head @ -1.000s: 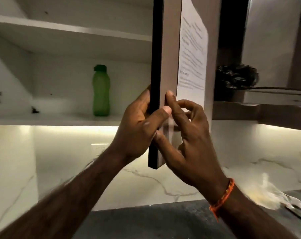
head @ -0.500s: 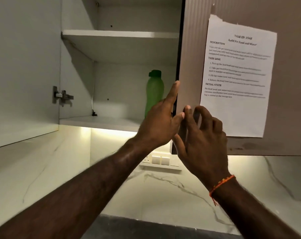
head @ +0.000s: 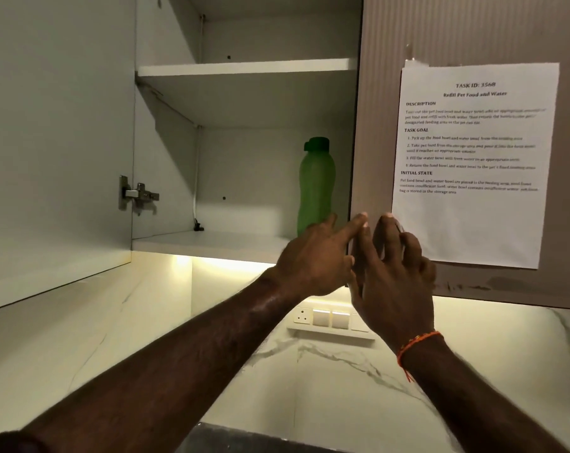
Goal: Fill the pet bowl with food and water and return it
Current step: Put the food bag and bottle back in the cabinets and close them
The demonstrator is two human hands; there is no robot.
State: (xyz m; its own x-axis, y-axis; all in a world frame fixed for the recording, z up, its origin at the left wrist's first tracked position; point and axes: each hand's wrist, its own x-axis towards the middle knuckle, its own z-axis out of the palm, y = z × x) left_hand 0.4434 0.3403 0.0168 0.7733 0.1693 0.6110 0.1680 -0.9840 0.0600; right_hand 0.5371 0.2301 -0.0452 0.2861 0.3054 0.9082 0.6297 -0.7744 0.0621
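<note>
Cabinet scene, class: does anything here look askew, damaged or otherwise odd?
The printed sheet on the right cabinet door hangs slightly tilted, and its top-left corner looks torn. Dark smudges mark the door's lower edge. The green bottle stands upright.

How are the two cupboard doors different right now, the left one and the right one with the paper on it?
The left door is swung wide open and shows its plain pale inner face with a metal hinge; the right door faces the camera, nearly closed, showing a ribbed beige front. The right door carries a taped task sheet; the left carries nothing. Both hands, left hand and right hand, are at the right door's edge; neither touches the left.
</note>
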